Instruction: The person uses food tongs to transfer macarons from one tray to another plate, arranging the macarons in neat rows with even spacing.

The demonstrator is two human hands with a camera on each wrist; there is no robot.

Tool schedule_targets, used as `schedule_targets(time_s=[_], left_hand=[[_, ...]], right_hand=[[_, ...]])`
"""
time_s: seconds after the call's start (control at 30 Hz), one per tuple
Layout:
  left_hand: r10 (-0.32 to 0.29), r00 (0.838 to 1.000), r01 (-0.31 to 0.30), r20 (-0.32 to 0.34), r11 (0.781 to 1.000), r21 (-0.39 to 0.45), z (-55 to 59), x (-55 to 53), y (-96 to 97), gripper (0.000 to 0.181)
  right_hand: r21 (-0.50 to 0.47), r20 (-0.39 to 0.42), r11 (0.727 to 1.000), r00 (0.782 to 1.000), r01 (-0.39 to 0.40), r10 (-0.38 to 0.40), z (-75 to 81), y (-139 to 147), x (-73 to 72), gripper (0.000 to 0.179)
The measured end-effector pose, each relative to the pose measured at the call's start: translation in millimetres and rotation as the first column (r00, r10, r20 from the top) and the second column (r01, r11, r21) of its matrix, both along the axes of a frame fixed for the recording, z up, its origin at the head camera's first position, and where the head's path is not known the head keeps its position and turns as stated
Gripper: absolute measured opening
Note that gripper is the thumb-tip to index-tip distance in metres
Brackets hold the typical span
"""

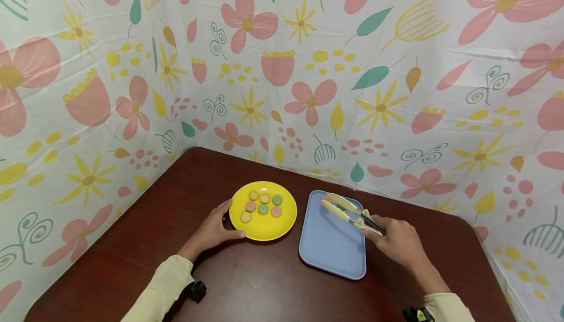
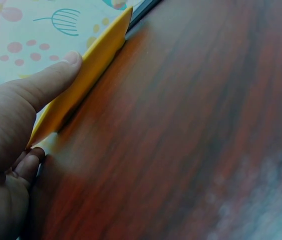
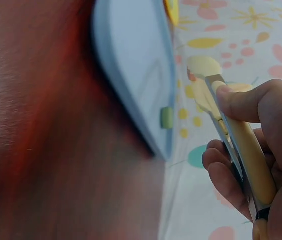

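Several small macaron-like pieces (image 1: 263,209) in yellow, pink and green lie on a round yellow plate (image 1: 282,226). My left hand (image 1: 214,229) holds the plate's near left rim; in the left wrist view its thumb lies along the side and fingertips curl by the edge. My right hand (image 1: 398,241) grips metal tongs (image 1: 372,221) with cream-coloured tips over the blue tray (image 1: 332,248). Between the tips shows a pink macaron (image 1: 326,198), mostly hidden. A green piece (image 3: 166,118) sits on the tray in the right wrist view; the tongs hide it from the head view.
Plate and tray stand side by side, slightly apart, on a dark brown table (image 1: 246,283). A white cloth with printed flowers (image 1: 282,92) hangs behind the table and along its left side. Dark wrist devices (image 1: 197,290) sit at both cuffs.
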State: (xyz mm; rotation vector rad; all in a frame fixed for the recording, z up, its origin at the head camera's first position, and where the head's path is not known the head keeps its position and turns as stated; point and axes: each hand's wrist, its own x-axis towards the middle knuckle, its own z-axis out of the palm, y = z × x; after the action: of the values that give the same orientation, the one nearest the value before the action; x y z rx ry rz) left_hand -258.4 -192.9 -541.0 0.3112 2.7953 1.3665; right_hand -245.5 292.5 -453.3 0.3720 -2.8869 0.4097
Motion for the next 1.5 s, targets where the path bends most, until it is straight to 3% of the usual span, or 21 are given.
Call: schedule_targets(time_s=[0.37, 0.67, 1.03, 1.5], left_hand=[[0.003, 1.0, -0.003, -0.005, 1.0, -0.004, 0.9, 0.7, -2.3, 0.116], [0.005, 1.0, -0.005, -0.011, 1.0, -0.003, 1.3, 0.5, -2.2, 0.114], [0.01, 1.0, -0.01, -0.001, 1.0, 0.004, -1.7, -0.2, -1.9, 0.115], [0.018, 1.0, -0.018, 0.006, 1.0, -0.005, -3.0, -1.6, 0.5, 0.116]], right_hand=[[-0.038, -0.075, 0.997, 0.995, -0.07, 0.067, 26.0, -23, 8.0, 0.055], [-0.06, -0.059, 0.992, 0.993, -0.107, 0.103, 31.1, -50, 14.9, 0.057], [-0.085, -0.06, 0.979, 0.982, -0.185, 0.181, 23.6, -84, 14.9, 0.055], [-0.093, -0.048, 0.962, 0.966, -0.256, 0.253, -3.4, -122, 12.6, 0.052]])
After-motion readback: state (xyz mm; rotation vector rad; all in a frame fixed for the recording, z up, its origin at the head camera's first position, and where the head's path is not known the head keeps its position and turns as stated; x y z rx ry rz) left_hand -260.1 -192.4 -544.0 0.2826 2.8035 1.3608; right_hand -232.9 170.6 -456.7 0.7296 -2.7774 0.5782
